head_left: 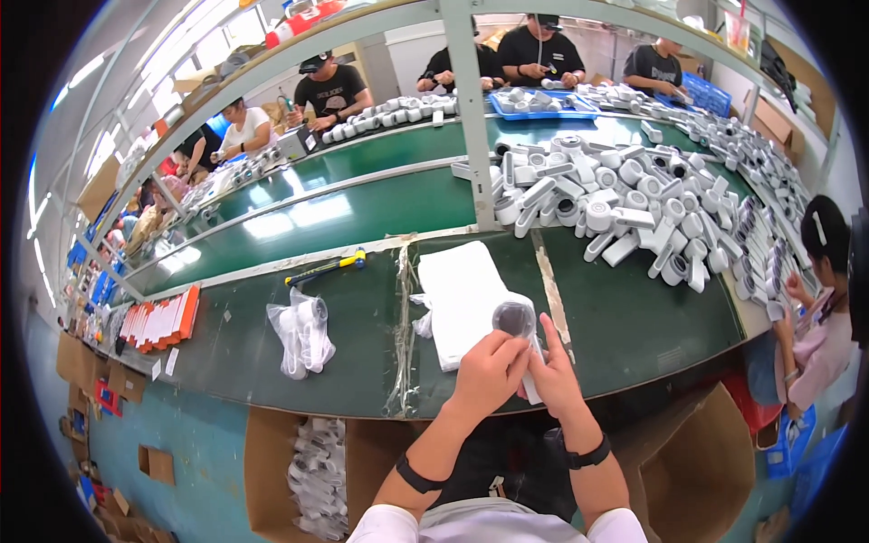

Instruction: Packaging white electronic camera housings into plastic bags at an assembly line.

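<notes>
"From the head view, how far along are things?"

"Partway, I'd judge. A clear bag [303, 337] on the desk [364, 328], to the left, has white pieces inside, and the near-left cardboard box [270, 475] holds more white pieces (whether bagged, I can't tell for sure). The big loose heap [625, 195] at far right lies unbagged."

"And the one in hand?"

"The white device [515, 315] is over the near right edge of a white stack [453, 294], between both hands. The left hand's [489, 369] fingers pinch it just below the round head; the right hand [556, 376] grasps the handle from the right, some fingers fairly straight."

"How does it look?"

"White, with a round head, a dark grey face ringed in white, and a straight handle slanting toward the wearer. Whether film covers it, I can't tell."
</notes>
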Tool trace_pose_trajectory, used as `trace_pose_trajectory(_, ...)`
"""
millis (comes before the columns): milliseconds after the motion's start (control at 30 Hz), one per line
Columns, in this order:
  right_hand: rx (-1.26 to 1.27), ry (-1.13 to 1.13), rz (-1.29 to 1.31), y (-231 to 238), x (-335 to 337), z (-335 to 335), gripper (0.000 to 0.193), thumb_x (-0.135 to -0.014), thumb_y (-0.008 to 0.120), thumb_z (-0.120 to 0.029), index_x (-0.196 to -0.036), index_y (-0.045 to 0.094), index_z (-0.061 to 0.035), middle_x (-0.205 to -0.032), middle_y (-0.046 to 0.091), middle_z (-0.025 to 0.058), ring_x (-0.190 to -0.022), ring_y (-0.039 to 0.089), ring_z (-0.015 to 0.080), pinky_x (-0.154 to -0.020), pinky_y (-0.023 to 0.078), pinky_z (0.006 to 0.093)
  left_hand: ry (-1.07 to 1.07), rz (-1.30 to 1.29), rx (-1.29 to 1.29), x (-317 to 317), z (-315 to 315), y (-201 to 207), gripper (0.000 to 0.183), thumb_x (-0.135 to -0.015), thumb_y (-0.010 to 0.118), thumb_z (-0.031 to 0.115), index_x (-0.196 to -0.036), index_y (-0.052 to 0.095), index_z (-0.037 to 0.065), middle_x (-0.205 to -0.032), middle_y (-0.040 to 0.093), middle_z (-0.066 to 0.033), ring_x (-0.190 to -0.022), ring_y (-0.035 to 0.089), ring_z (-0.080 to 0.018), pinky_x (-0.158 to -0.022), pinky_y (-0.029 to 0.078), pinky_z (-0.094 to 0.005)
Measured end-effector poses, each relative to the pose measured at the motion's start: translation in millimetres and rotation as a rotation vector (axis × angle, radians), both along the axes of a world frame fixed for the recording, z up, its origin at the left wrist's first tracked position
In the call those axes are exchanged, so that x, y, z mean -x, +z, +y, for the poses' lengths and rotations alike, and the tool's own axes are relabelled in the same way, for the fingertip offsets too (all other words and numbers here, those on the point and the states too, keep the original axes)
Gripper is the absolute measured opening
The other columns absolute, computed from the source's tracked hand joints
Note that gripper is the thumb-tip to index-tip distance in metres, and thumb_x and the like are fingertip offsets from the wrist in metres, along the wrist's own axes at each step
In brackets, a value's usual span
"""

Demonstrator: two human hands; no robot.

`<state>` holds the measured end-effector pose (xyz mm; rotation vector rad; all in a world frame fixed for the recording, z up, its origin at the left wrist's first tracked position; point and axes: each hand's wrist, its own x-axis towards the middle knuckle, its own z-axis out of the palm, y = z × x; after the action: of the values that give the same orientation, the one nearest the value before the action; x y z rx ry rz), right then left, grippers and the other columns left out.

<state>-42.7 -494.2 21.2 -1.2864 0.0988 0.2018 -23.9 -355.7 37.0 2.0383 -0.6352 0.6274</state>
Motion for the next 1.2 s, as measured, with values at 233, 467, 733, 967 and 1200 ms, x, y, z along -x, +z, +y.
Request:
trace_pose_trajectory(233, -0.132, 0.036, -0.049, 2.5, -3.6, 2.9, 0.070, -0.098, 0.051, -0.014, -0.154, 0.010, -0.0112, -0.102, 0.059, 0.0088, -0.058, 0.058, 0.0155, -0.050, 0.051, 0.0291, -0.005, -0.002, 0.106, 1.2, 4.2, -6.2, 0.008, -0.083, 0.068, 0.003, -0.089, 0.064, 0.001, -0.086, 0.062, -0.0126, -0.075, 0.062, -0.0292, -0.063, 0.051, -0.0359)
trace_pose_trajectory(467, 0.273, 0.028, -0.087, 12.5, -1.4, 2.4, 0.077, -0.095, 0.057, -0.025, -0.153, 0.009, -0.0074, -0.089, 0.064, 0.0116, -0.055, 0.061, 0.0165, -0.051, 0.051, 0.0304, 0.095, -0.070, 0.118, 0.4, 10.8, 7.8, 0.004, -0.087, 0.064, 0.004, -0.091, 0.064, 0.002, -0.108, 0.062, -0.0132, -0.081, 0.062, -0.0267, -0.071, 0.049, -0.0338)
trace_pose_trajectory(733, 0.533, 0.062, -0.083, 17.0, -8.0, 5.0, 0.078, -0.094, 0.052, -0.018, -0.154, 0.003, -0.0113, -0.082, 0.065, 0.0142, -0.050, 0.061, 0.0205, -0.051, 0.050, 0.0319, -0.089, -0.099, -0.206, 0.0, 14.0, 15.9, 0.006, -0.084, 0.066, 0.006, -0.089, 0.063, 0.003, -0.116, 0.066, -0.0084, -0.082, 0.062, -0.0280, -0.072, 0.049, -0.0362)
trace_pose_trajectory(967, 0.036, 0.089, -0.015, -0.3, -15.8, 4.6, 0.069, -0.094, 0.047, -0.008, -0.155, 0.015, -0.0156, -0.100, 0.063, 0.0108, -0.054, 0.059, 0.0158, -0.045, 0.048, 0.0283, -0.286, 0.093, -0.142, 2.9, 22.5, 9.1, 0.008, -0.084, 0.065, 0.001, -0.092, 0.063, 0.003, -0.116, 0.066, -0.0102, -0.088, 0.064, -0.0256, -0.077, 0.051, -0.0357)
trace_pose_trajectory(1200, -0.305, -0.194, 0.026, -11.8, -30.7, 9.3, 0.037, -0.102, 0.040, -0.019, -0.137, 0.046, -0.0073, -0.100, 0.065, 0.0064, -0.074, 0.064, 0.0144, -0.054, 0.052, 0.0292, -0.681, 0.678, 0.718, 18.1, 35.3, -26.8, 0.018, -0.091, 0.060, 0.002, -0.108, 0.057, -0.001, -0.109, 0.065, -0.0149, -0.098, 0.066, -0.0260, -0.082, 0.055, -0.0373)
